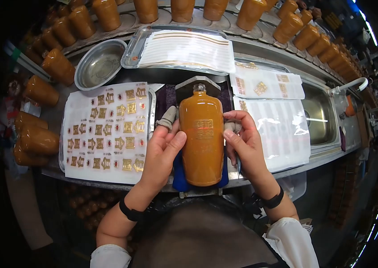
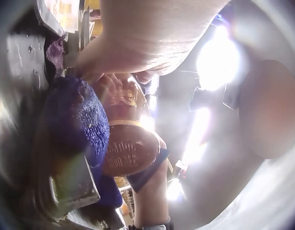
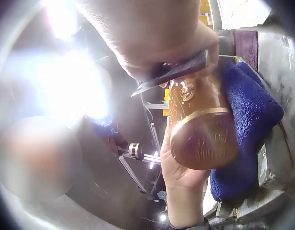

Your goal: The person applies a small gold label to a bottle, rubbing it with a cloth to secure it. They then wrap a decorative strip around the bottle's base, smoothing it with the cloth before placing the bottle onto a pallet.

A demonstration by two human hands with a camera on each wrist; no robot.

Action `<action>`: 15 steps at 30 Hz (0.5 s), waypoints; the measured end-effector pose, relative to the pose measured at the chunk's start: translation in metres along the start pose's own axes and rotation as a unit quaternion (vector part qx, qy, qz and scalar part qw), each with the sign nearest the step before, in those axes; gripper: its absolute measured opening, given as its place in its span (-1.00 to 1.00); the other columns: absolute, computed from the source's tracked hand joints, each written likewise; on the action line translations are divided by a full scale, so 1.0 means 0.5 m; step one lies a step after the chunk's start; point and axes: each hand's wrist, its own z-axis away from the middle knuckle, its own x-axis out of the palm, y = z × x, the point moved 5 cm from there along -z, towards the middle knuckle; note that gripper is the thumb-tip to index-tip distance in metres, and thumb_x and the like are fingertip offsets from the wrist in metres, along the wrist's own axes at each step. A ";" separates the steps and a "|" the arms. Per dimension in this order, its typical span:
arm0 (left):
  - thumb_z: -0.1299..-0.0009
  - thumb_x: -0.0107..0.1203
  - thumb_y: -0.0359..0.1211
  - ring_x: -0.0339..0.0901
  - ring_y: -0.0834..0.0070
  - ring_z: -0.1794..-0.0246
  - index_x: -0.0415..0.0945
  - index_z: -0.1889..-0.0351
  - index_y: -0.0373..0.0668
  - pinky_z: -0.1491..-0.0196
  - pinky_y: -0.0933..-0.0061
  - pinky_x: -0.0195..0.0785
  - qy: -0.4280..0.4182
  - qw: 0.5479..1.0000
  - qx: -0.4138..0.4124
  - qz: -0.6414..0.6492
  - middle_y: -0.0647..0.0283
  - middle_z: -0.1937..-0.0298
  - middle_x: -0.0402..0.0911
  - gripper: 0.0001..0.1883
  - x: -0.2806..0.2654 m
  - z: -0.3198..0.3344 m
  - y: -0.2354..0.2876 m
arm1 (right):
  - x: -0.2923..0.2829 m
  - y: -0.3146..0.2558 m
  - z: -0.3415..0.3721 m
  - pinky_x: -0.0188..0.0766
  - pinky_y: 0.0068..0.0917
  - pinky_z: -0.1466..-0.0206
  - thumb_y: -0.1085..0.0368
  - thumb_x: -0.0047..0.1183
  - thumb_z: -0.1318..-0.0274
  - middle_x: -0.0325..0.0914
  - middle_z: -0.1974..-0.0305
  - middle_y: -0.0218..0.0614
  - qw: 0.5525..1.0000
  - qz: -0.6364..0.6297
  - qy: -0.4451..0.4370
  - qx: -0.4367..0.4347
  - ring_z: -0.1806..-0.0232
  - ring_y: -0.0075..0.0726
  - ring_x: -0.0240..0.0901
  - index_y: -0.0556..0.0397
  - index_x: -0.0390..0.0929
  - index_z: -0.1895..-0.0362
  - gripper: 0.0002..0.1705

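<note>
A caramel-brown glazed bottle (image 1: 202,163) lies on its back in a cradle, its clear glass neck pointing away. Gold characters (image 1: 205,128) sit on its upper front. Blue towelling (image 2: 92,127) pads the cradle under it. My left hand (image 1: 160,149) lies along the bottle's left side, thumb at the edge and a grey cloth cover (image 1: 167,117) on a finger. On the other side, my right hand (image 1: 247,140) has its fingertips at the bottle's edge near the gold characters. In its palm it holds a thin grey pointed tool (image 3: 174,74), partly hidden by the hand.
Left lies a sheet of gold and red decals (image 1: 104,134); a metal bowl (image 1: 100,64) stands behind it. A tray (image 1: 133,49) of white sheets is at the back. More sheets (image 1: 278,134) lie right, beside a sink (image 1: 320,116). Brown bottles (image 1: 146,10) line the far edge.
</note>
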 end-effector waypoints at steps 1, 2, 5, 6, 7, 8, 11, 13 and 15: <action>-0.54 0.03 -0.42 0.10 0.33 -0.55 -0.13 -0.54 -0.43 -0.52 0.33 0.00 0.000 1.000 0.000 -0.006 -0.06 -0.53 0.14 -0.27 0.004 0.001 0.003 | 0.004 -0.005 0.001 0.23 -0.78 0.55 0.36 0.13 -0.26 0.42 0.22 -0.38 1.000 0.014 0.013 -0.010 0.59 -0.77 0.26 0.08 0.26 -0.20 -0.52; -0.52 0.07 -0.42 0.09 0.33 -0.55 -0.13 -0.54 -0.43 -0.52 0.32 0.00 0.000 1.000 0.001 -0.013 -0.06 -0.53 0.14 -0.25 0.007 0.001 0.006 | 0.013 -0.008 0.002 0.27 -0.78 0.53 0.36 0.18 -0.23 0.43 0.20 -0.38 0.999 0.029 0.025 -0.022 0.56 -0.77 0.30 0.08 0.26 -0.20 -0.49; -0.45 0.19 -0.42 0.11 0.31 -0.54 -0.14 -0.54 -0.43 -0.52 0.31 0.00 0.005 1.000 0.002 -0.028 -0.08 -0.52 0.15 -0.16 0.016 0.003 0.008 | 0.021 0.008 -0.003 0.36 -0.78 0.46 0.36 0.28 -0.14 0.44 0.15 -0.35 0.996 0.043 0.051 -0.060 0.48 -0.76 0.40 0.08 0.24 -0.21 -0.39; -0.43 0.21 -0.42 0.11 0.31 -0.54 -0.14 -0.54 -0.43 -0.52 0.31 0.00 0.005 0.999 0.006 -0.035 -0.08 -0.52 0.14 -0.14 0.016 0.003 0.007 | 0.021 0.014 -0.005 0.39 -0.78 0.43 0.36 0.31 -0.11 0.45 0.13 -0.33 0.995 0.043 0.057 -0.073 0.45 -0.75 0.44 0.08 0.24 -0.21 -0.36; -0.42 0.23 -0.42 0.11 0.31 -0.54 -0.14 -0.54 -0.43 -0.53 0.31 -0.01 0.006 0.999 0.010 -0.041 -0.09 -0.52 0.14 -0.12 0.016 0.003 0.004 | 0.025 0.013 -0.003 0.41 -0.77 0.42 0.35 0.35 -0.08 0.43 0.05 -0.27 0.995 0.041 0.053 -0.071 0.42 -0.72 0.48 0.09 0.23 -0.21 -0.31; -0.40 0.25 -0.42 0.12 0.30 -0.54 -0.14 -0.54 -0.43 -0.53 0.31 -0.01 0.006 0.999 0.013 -0.048 -0.10 -0.52 0.13 -0.10 0.014 0.002 0.002 | 0.024 0.013 -0.003 0.41 -0.77 0.41 0.34 0.35 -0.08 0.43 0.05 -0.27 0.995 0.053 0.054 -0.072 0.42 -0.71 0.48 0.09 0.22 -0.22 -0.31; -0.40 0.25 -0.42 0.12 0.30 -0.54 -0.14 -0.53 -0.43 -0.53 0.30 -0.01 0.000 0.998 0.009 -0.056 -0.10 -0.52 0.13 -0.10 0.012 0.004 -0.001 | 0.021 0.014 -0.001 0.42 -0.76 0.40 0.34 0.35 -0.07 0.42 0.04 -0.26 0.993 0.074 0.055 -0.071 0.40 -0.69 0.49 0.10 0.22 -0.22 -0.29; -0.40 0.25 -0.42 0.12 0.30 -0.54 -0.14 -0.54 -0.43 -0.53 0.30 -0.01 -0.002 0.998 0.005 -0.055 -0.10 -0.52 0.13 -0.11 0.010 0.003 -0.002 | 0.022 0.013 -0.001 0.43 -0.76 0.39 0.33 0.36 -0.06 0.42 0.05 -0.26 0.994 0.073 0.055 -0.066 0.40 -0.68 0.49 0.10 0.22 -0.23 -0.28; -0.40 0.25 -0.42 0.12 0.30 -0.54 -0.13 -0.54 -0.43 -0.53 0.30 -0.01 0.000 0.999 0.003 -0.053 -0.10 -0.52 0.13 -0.11 0.010 0.003 -0.002 | 0.019 0.015 0.000 0.43 -0.76 0.38 0.33 0.36 -0.06 0.42 0.05 -0.26 0.992 0.084 0.059 -0.069 0.39 -0.68 0.49 0.10 0.23 -0.22 -0.29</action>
